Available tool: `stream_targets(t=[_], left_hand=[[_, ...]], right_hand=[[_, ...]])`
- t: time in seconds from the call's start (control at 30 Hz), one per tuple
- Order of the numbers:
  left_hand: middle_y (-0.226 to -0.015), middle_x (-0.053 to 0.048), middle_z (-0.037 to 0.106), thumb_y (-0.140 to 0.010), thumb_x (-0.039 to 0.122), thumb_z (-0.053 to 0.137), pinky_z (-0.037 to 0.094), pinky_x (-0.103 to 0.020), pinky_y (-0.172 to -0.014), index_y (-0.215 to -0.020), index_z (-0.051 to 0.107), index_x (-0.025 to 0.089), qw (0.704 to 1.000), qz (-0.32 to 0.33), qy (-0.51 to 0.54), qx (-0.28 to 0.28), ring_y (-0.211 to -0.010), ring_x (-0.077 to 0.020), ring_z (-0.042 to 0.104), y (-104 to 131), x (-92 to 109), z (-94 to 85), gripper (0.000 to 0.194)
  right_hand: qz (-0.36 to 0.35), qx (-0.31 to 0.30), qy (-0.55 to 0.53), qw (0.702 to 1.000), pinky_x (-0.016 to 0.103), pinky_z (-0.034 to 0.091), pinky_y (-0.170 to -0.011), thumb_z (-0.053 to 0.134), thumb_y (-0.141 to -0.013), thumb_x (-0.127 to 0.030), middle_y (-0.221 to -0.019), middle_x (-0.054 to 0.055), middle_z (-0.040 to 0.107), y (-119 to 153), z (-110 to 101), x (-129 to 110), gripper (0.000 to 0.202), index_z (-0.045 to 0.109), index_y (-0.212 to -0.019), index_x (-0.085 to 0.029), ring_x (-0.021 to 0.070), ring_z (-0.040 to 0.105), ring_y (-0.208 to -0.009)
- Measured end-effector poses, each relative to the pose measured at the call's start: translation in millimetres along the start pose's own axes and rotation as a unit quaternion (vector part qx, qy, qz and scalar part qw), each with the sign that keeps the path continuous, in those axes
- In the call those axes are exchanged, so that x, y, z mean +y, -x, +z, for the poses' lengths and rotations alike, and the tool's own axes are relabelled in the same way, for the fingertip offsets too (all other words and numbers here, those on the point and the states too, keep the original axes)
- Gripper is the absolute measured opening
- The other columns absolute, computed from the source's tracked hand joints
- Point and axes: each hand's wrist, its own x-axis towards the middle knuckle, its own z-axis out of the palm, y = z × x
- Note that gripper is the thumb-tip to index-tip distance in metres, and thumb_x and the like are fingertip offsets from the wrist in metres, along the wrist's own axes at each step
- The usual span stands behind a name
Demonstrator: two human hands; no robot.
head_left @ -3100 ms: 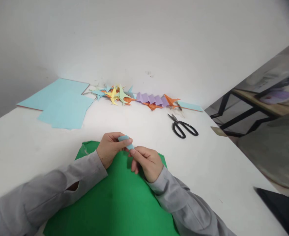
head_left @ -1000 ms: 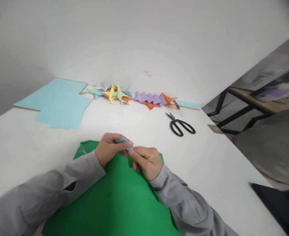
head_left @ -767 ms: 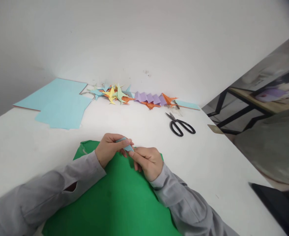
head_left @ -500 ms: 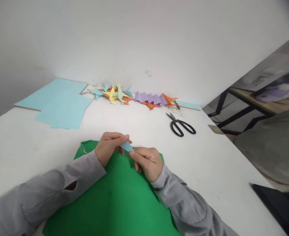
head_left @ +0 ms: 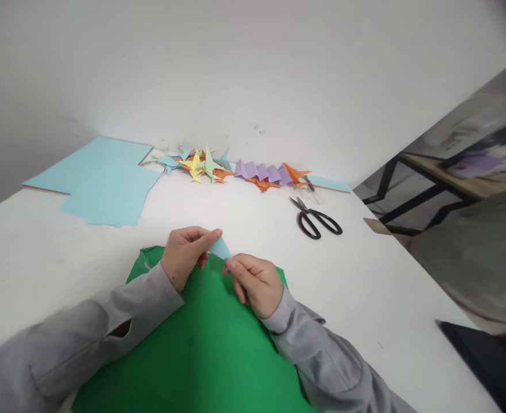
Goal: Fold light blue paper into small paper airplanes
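Observation:
A small folded piece of light blue paper point(head_left: 221, 249) is held up between my two hands, above a green cloth point(head_left: 210, 338). My left hand point(head_left: 187, 252) pinches its upper left end between thumb and fingers. At its lower right tip, my right hand point(head_left: 257, 282) grips it with thumb and forefinger. Both hands partly cover the paper, so its full folded shape is hidden.
Light blue paper sheets point(head_left: 111, 198) lie at the back left. Along the wall sit several folded paper figures point(head_left: 207, 165) and a pleated purple paper point(head_left: 261, 172). Black-handled scissors point(head_left: 317, 221) rest on the white table point(head_left: 365, 287), right of centre. A dark object point(head_left: 472, 350) is at the right edge.
My left hand has shifted slightly to the left, and its fingers have moved on the blue paper. My right hand stays nearly in place, still pinching the lower tip.

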Motion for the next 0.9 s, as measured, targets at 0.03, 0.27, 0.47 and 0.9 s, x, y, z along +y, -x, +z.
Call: stream_targets(t=[0.03,0.27,0.47,0.9], left_hand=[[-0.037,0.005,0.048,-0.06,0.037,0.069,0.031,-0.018,-0.033,-0.054,0.058,0.013,0.999,-0.013,0.025,-0.023,-0.032,-0.0052,0.04,1.0,0.3,0.8,0.026],[-0.043,0.001,0.054,-0.059,0.028,0.071,0.037,-0.02,-0.038,-0.05,0.059,0.011,0.993,-0.035,0.07,-0.086,-0.038,-0.0073,0.047,3.3,1.4,1.7,0.022],[-0.046,0.002,0.053,-0.057,0.026,0.072,0.037,-0.021,-0.038,-0.053,0.059,0.011,0.994,-0.032,0.095,-0.045,-0.039,-0.0071,0.046,0.2,1.9,1.5,0.021],[-0.043,0.003,0.049,-0.062,0.027,0.069,0.032,-0.022,-0.04,-0.049,0.053,0.012,0.994,0.023,0.003,-0.11,-0.039,-0.0066,0.042,2.5,-3.1,0.9,0.025]], right_hand=[[-0.002,0.002,-0.002,1.0,0.018,0.029,-0.035,0.045,-0.081,-0.045,-0.031,-0.008,0.04,-0.1,-0.1,-0.6,0.034,0.057,-0.066,-0.016,0.0054,0.031,-0.027],[0.05,0.001,-0.085,0.995,0.018,0.027,-0.029,0.042,-0.077,-0.057,-0.032,-0.005,0.046,-2.0,0.8,0.1,0.046,0.056,-0.065,-0.015,0.0063,0.034,-0.025],[0.026,0.021,-0.082,0.996,0.017,0.029,-0.029,0.048,-0.077,-0.051,-0.033,-0.004,0.048,-3.2,-0.3,3.9,0.04,0.057,-0.064,-0.014,0.0059,0.036,-0.026],[0.011,0.003,-0.059,0.998,0.018,0.031,-0.032,0.043,-0.082,-0.049,-0.036,-0.005,0.048,-0.9,1.2,3.9,0.039,0.054,-0.067,-0.016,0.0067,0.038,-0.029]])
